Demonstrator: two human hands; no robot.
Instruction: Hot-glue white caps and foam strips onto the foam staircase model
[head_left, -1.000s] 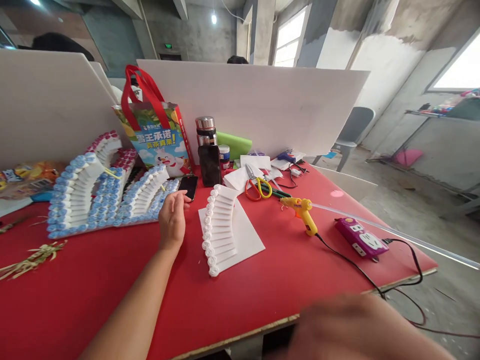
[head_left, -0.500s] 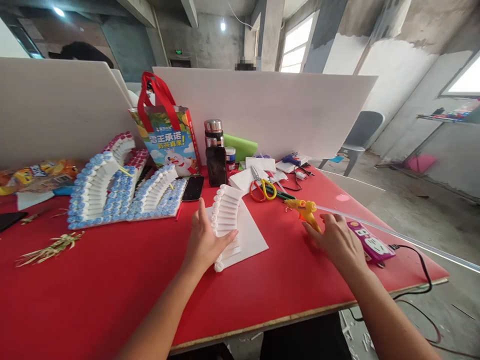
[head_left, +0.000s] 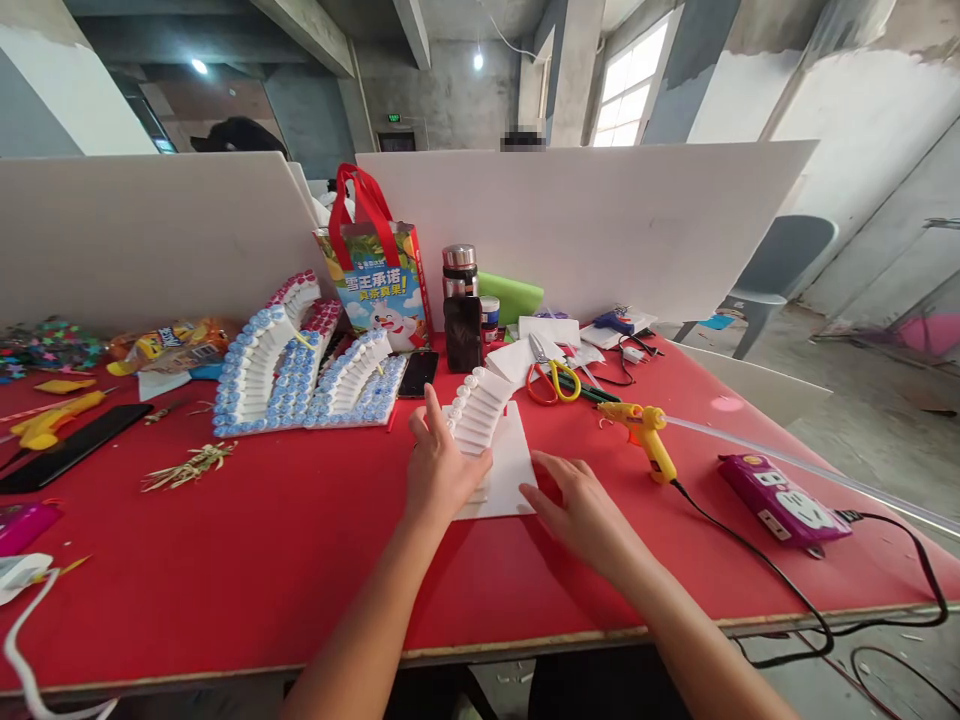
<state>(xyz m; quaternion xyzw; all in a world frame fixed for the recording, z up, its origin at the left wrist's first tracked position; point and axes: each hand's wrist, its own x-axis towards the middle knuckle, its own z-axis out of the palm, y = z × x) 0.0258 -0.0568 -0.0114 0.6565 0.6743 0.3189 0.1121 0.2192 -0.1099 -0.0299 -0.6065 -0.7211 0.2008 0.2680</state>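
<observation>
My left hand (head_left: 442,462) grips a curved white piece (head_left: 481,408) made of a row of slim white strips with small rosette-like ends, thumb across its lower part. Beneath it lies a white sheet (head_left: 512,480) on the red table. My right hand (head_left: 574,500) hovers by the sheet's right edge, fingers apart and holding nothing; whether its fingertips touch the sheet I cannot tell. To the right rests a yellow glue gun (head_left: 637,430) with a black cord. Further left stand finished-looking pieces with blue and white rosettes (head_left: 277,375), similar in build.
Scissors (head_left: 551,375), a thermos (head_left: 460,270), a dark phone (head_left: 463,335) and a shopping bag (head_left: 382,285) stand or lie behind my hands. A purple power strip (head_left: 784,500) sits right. Another yellow glue gun (head_left: 56,420) lies far left. White boards (head_left: 585,230) close off the back.
My right hand has let go of the yellow glue gun, now lying on the table, and moved left to the white sheet. My left hand still holds the white piece. The view has turned left.
</observation>
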